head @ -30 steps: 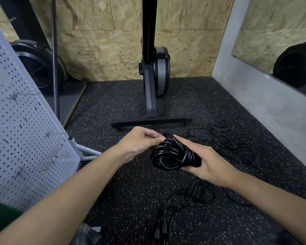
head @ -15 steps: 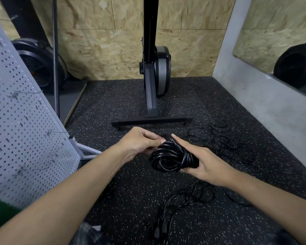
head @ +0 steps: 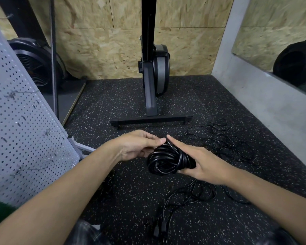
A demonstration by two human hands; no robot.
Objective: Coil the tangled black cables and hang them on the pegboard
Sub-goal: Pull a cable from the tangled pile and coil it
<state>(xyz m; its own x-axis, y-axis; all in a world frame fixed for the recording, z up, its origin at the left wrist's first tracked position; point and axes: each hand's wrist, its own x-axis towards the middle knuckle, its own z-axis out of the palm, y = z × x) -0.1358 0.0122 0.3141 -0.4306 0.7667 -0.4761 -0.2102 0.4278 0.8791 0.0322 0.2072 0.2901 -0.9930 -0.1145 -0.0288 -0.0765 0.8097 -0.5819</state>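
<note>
Pegboard (head: 25, 129) standing at far left, wire hooks (head: 31, 168) sticking out; black fan (head: 37, 62) sitting behind it. Left grip (head: 138, 147) pinching the top of the coiled cable (head: 166, 160), which is being held mid-air at centre above the speckled floor (head: 124, 200). Black machine stand (head: 151, 119) standing behind the hands. Right grip (head: 207, 167) wrapping the coil's right side, thumb underneath. Loose cables (head: 221, 140) lying tangled on the floor right of and below the coil, well apart from the pegboard. Mirror (head: 272, 32) hanging on the right wall.
</note>
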